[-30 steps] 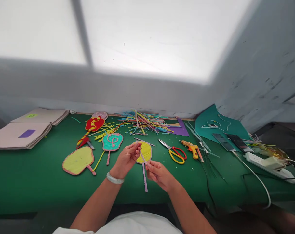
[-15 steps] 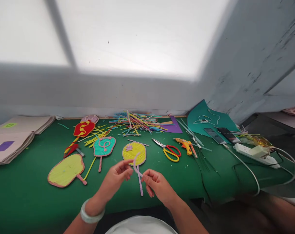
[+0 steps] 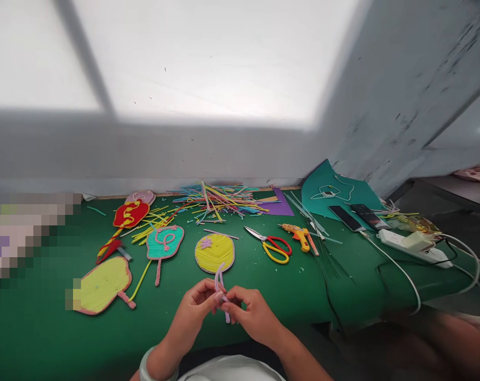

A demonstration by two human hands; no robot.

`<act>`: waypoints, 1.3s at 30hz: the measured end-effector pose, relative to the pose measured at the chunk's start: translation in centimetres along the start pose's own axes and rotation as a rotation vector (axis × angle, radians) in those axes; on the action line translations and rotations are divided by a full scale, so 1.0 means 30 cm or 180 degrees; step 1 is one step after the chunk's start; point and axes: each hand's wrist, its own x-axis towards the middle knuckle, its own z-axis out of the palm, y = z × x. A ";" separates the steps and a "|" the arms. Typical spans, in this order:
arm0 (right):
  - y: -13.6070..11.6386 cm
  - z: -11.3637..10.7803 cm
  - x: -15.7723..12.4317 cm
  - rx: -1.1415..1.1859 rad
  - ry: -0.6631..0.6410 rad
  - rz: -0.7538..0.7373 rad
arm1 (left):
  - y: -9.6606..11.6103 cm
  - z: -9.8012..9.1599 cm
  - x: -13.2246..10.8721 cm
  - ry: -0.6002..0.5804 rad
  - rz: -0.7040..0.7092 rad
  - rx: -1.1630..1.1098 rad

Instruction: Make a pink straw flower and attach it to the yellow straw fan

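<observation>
Between my fingertips is a light purple pipe cleaner [image 3: 218,276], curved, with its free end sticking up. My left hand [image 3: 200,304] pinches it from the left, and my right hand [image 3: 247,309] pinches it from the right, fingertips nearly meeting. Just beyond my hands lies a round yellow fan [image 3: 216,255] with a purple rim and a small purple flower at its upper left. Its purple handle [image 3: 227,318] runs down beneath my hands and is partly hidden by them. A teal fan [image 3: 165,244] with a pink swirl lies to the left.
Scissors [image 3: 269,246] and an orange glue gun [image 3: 297,236] lie right of the yellow fan. A pile of pipe cleaners [image 3: 219,200] spreads along the wall. Left are a yellow-green fan [image 3: 105,286] and a red one [image 3: 131,213]. Phones [image 3: 346,218] and a power strip [image 3: 416,247] with cables sit right.
My left hand has moved down and right to grip the pipe cleaner, where its fingers were apart before. Both hands are now close together. The view has shifted slightly.
</observation>
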 end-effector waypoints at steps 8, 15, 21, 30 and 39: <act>0.002 0.007 -0.015 0.0157 -0.0310 -0.0102 | 0.015 -0.003 -0.015 -0.0315 -0.0289 -0.0738; 0.025 0.008 -0.026 0.0541 -0.0434 0.0210 | 0.009 0.013 -0.012 0.0062 -0.0139 -0.0744; 0.001 0.004 -0.014 0.0279 -0.0219 0.0308 | -0.007 -0.012 0.003 0.0749 0.0089 -0.0507; 0.004 0.003 -0.017 0.0407 -0.0372 0.0555 | 0.014 -0.060 0.003 0.1025 0.0187 -0.0581; 0.043 -0.053 0.003 0.0095 0.0039 0.0614 | 0.008 -0.106 0.009 0.1201 0.0327 -0.0672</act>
